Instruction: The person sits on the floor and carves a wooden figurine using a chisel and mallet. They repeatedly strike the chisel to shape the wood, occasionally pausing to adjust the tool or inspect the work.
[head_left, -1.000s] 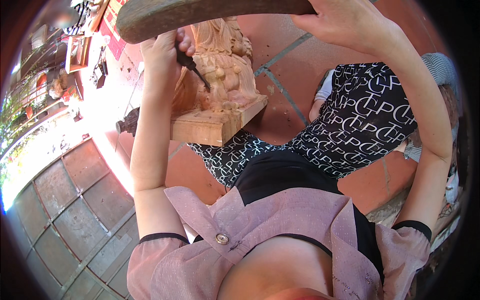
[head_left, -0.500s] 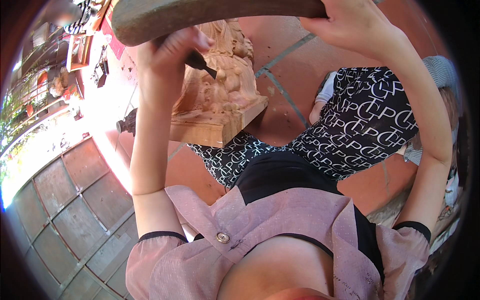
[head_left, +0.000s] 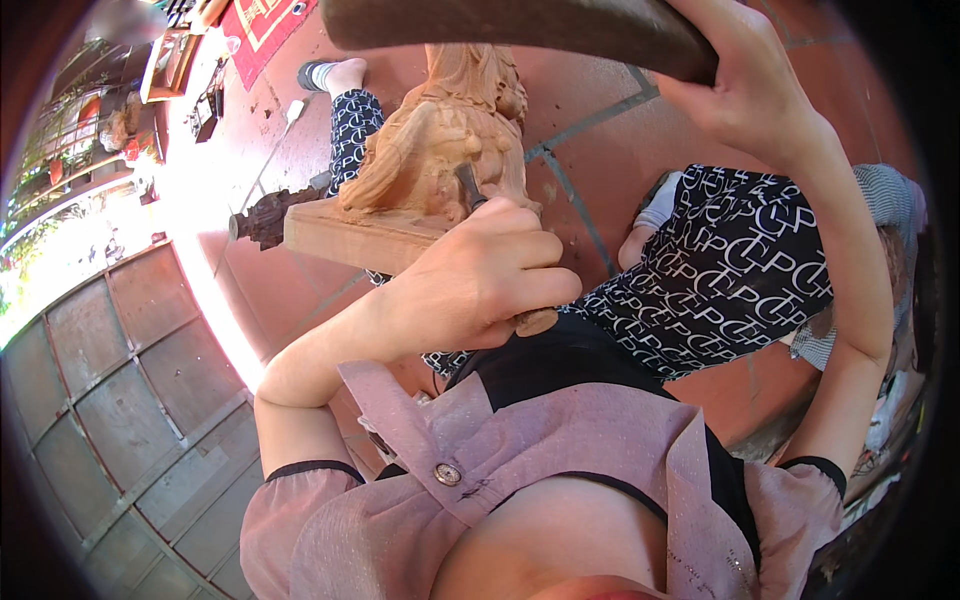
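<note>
A pale wooden carving of draped, rounded figures stands between my legs on a square wooden base. My left hand is closed around a chisel. Its dark blade points away from me and meets the carved front of the figure, and the handle's wooden end shows below my fingers. Up at the top right my right hand grips one end of a long, curved wooden mallet, raised across the view in front of the carving's top. The mallet's upper edge is cut off by the picture.
Red floor tiles surround the carving. A dark, knobbly wooden piece lies left of the base. A red patterned mat is at the far left, and a grey metal panel at the lower left. My patterned trouser leg is at the right.
My left hand has come down and right with the chisel, from beside the mallet to the carving's front. The mallet has shifted right with my right hand. The carving appears slightly turned.
</note>
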